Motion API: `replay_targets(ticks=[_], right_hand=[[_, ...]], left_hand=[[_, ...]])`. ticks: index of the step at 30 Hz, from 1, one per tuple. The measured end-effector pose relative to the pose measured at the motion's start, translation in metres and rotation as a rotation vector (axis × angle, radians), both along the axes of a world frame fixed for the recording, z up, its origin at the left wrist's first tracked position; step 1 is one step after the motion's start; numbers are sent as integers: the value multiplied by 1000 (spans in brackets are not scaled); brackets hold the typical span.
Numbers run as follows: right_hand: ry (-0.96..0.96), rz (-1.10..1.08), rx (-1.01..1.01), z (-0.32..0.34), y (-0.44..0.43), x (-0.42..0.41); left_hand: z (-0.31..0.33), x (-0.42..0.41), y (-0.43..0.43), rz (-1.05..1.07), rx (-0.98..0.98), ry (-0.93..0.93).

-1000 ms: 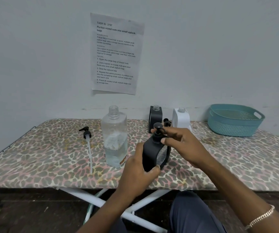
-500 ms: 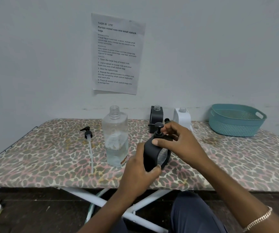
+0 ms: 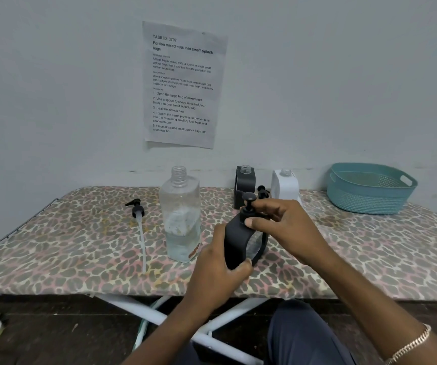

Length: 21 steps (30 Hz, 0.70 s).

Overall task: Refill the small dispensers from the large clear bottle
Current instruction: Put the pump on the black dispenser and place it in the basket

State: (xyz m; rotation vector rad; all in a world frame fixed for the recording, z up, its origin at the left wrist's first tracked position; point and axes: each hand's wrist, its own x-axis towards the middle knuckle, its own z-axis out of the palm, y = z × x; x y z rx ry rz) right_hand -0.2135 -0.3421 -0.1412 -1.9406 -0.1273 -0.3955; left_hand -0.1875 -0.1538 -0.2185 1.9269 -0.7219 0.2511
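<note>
- Head view: near the table's (image 3: 80, 246) front edge, your left hand (image 3: 217, 270) grips the black dispenser (image 3: 238, 238); your right hand (image 3: 285, 227) pinches its pump (image 3: 249, 204).
- Probably unfinished: two open dispensers (image 3: 285, 184) at the back edge; the uncapped clear bottle (image 3: 180, 219) stands mid-table.

The leopard-print table (image 3: 67, 254) carries an uncapped large clear bottle (image 3: 180, 219) near the middle, a loose pump (image 3: 139, 219) with its tube lying flat to its left, a black dispenser (image 3: 245, 184) and a white dispenser (image 3: 285, 186) at the back edge with a small black pump (image 3: 262, 190) between them, and a teal basket (image 3: 370, 192) at the far right.
</note>
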Motion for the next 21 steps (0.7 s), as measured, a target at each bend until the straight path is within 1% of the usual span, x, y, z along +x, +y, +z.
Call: replay_targets(ticks=[5, 9, 11, 14, 17, 21], right_hand=[[-52, -112, 51, -7, 12, 3], [-47, -178, 7, -11, 17, 5], [-18, -151, -6, -10, 15, 5], [52, -33, -31, -4, 9, 4], [58, 100, 31, 2, 2, 0], [27, 107, -7, 0, 2, -1]], left_hand=[[-1, 0, 0, -2, 9, -5], [-1, 1, 0, -5, 4, 2], [-1, 1, 0, -6, 0, 6], [-1, 1, 0, -12, -4, 14], [-1, 1, 0, -12, 1, 23], [0, 1, 0, -15, -4, 20]])
